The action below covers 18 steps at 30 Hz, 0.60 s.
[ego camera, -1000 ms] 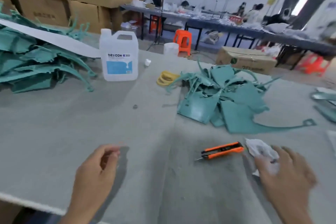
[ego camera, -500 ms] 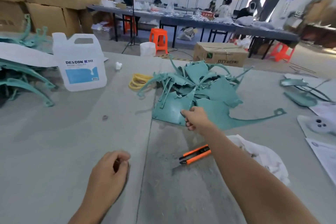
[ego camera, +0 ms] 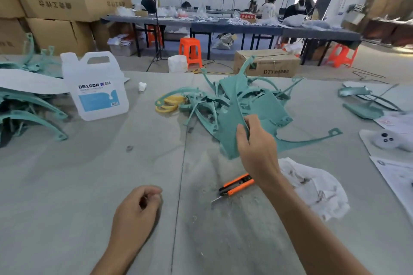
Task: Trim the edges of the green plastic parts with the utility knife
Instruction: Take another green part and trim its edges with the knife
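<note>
Our right grip (ego camera: 257, 147) is clamped on a flat green plastic part (ego camera: 230, 123), thumb and fingers pinching its edge. The piece is tilted up at the near side of the heap of green parts (ego camera: 268, 105) in the middle of the grey surface (ego camera: 89, 174). The utility knife (ego camera: 237, 185) (orange and black, blade end pointing toward us) lies untouched on the surface just under that wrist, near a crumpled white cloth (ego camera: 317, 190). Our left grip (ego camera: 136, 212) rests on the surface close to us, fingers curled together around nothing we can see. Farther left stands a white DEXCON jug (ego camera: 96, 89), with a second stack of green parts (ego camera: 29, 109) beside it. Yellow bands (ego camera: 169, 104) lie at the heap's left side.
</note>
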Motion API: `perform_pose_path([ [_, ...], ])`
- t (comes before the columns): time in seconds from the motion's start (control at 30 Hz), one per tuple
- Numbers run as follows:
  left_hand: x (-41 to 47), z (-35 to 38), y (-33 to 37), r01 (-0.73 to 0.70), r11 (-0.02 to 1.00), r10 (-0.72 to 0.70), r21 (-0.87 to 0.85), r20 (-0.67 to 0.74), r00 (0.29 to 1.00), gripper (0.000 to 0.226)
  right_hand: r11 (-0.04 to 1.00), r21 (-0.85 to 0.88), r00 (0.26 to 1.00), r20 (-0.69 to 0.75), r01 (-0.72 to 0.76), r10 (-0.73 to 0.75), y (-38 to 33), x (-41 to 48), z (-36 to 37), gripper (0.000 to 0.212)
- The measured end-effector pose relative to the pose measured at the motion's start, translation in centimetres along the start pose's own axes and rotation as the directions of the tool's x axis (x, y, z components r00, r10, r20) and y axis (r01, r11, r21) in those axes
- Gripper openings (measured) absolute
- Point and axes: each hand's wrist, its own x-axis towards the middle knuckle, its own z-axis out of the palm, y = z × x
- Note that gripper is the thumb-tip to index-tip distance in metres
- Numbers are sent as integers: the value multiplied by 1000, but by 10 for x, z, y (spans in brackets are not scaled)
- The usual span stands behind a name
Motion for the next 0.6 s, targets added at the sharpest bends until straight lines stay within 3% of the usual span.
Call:
perform_pose_path([
  [0.07, 1, 0, 3, 32, 999, -32, 2, 11, 999, 14, 978, -199, 997, -27, 60, -67, -8, -2, 0, 10],
  [0.17, 3, -3, 6, 54, 998, -55, 34, 14, 998, 9, 901, -432, 997, -56, 27, -57, -9, -6, 9, 11],
  [0.3, 3, -5, 8, 32, 995, -35, 93, 28, 999, 6, 875, -465, 991, -88, -132, 103, 4, 9, -3, 20],
  [0.37, 4, -4, 9, 41, 995, -42, 90, 15, 999, 6, 895, -419, 986, -129, -151, 106, 5, 12, -12, 23],
  [0.43, 4, -2, 10, 51, 996, -51, 67, 3, 999, 30, 927, -375, 991, -110, 34, -81, -6, -3, -11, 18],
  [0.5, 5, -1, 10, 90, 995, -90, -40, -2, 996, 54, 863, -416, 956, 58, 286, -289, -23, -36, 2, 18],
  [0.6, 7, 1, 13, 210, 922, -210, -327, 37, 977, 72, 824, -401, 899, 348, 400, -266, -46, -83, 32, 27],
])
